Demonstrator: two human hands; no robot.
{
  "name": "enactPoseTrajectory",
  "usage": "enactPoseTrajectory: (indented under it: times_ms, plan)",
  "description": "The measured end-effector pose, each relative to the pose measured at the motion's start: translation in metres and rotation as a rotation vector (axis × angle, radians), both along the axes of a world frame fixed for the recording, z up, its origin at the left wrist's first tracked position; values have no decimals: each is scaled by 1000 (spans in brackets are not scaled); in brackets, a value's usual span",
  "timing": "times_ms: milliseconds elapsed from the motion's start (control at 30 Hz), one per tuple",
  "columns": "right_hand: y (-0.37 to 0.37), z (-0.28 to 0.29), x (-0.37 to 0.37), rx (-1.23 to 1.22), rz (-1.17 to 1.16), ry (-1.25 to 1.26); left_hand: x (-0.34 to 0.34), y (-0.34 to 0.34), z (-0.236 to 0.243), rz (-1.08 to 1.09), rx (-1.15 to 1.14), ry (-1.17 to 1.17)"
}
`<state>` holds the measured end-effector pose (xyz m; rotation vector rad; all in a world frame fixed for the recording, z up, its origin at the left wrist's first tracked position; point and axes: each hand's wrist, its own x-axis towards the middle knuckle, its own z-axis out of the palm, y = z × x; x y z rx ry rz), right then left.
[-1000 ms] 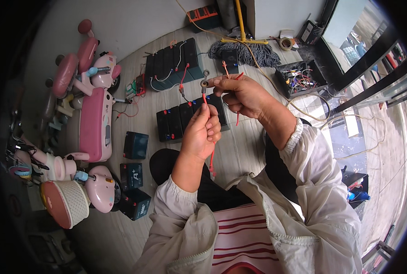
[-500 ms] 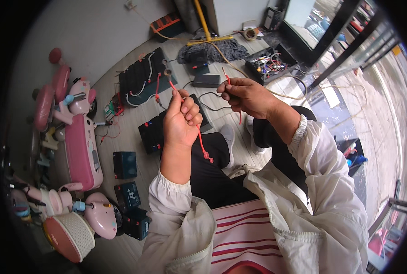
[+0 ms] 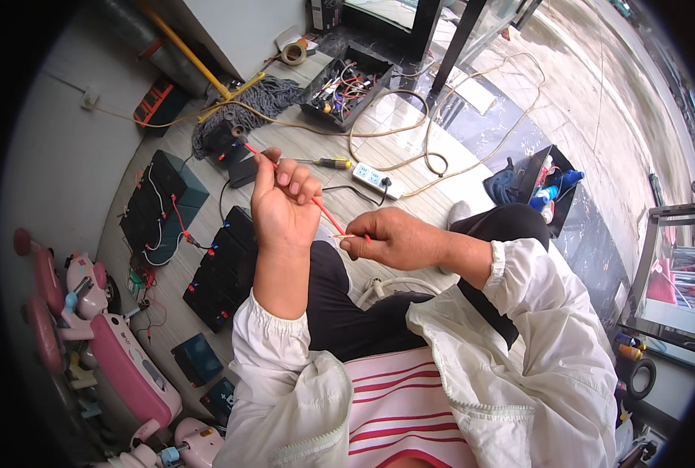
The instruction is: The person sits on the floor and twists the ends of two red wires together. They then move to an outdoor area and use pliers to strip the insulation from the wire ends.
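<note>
Left grip point(image 3: 283, 207) clasps red wire point(image 3: 328, 215) as right grip point(image 3: 398, 238) (pinching bare strands point(image 3: 345, 236)) apparently aligns ends beside it, the next move calling for steadiness.

A pale, grained floor point(image 3: 429, 207) carries the lot: a grey mop head point(image 3: 261, 103) at eleven o'clock, a black tray of wires point(image 3: 322, 115) at twelve and a white power strip point(image 3: 373, 179) at one, a tan cord point(image 3: 378, 135) looping near it. A black bin of bottles point(image 3: 568, 206) sits toward three. Dark batteries stand there too — a wired block point(image 3: 146, 210) at nine, two separate ones point(image 3: 197, 359) at eight.
</note>
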<state>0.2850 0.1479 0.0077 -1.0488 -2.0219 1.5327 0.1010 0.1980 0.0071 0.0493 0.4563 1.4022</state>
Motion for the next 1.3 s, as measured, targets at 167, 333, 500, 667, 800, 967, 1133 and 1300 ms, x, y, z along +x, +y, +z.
enactPoseTrajectory:
  times_ms: [167,333,500,667,800,967,1133,1300]
  plan:
    - [15,-2,72,124,88,-139,30,14,0,-353,-151,292]
    - [36,-1,107,79,67,12,61,54,0,-550,-77,386]
    - [74,-27,166,-205,-257,117,65,85,-43,-546,52,370]
    - [126,-50,207,-392,-419,-55,96,149,-85,-679,-128,320]
    - [147,-44,231,-569,-487,-141,132,178,-100,-703,-120,353]
    - [91,-67,220,-768,-612,-228,170,136,-138,-701,-502,537]
    - [33,24,210,-801,-815,-133,265,176,53,-1131,-222,1025]
    - [51,193,280,-735,-868,55,358,197,282,-1293,70,1225]
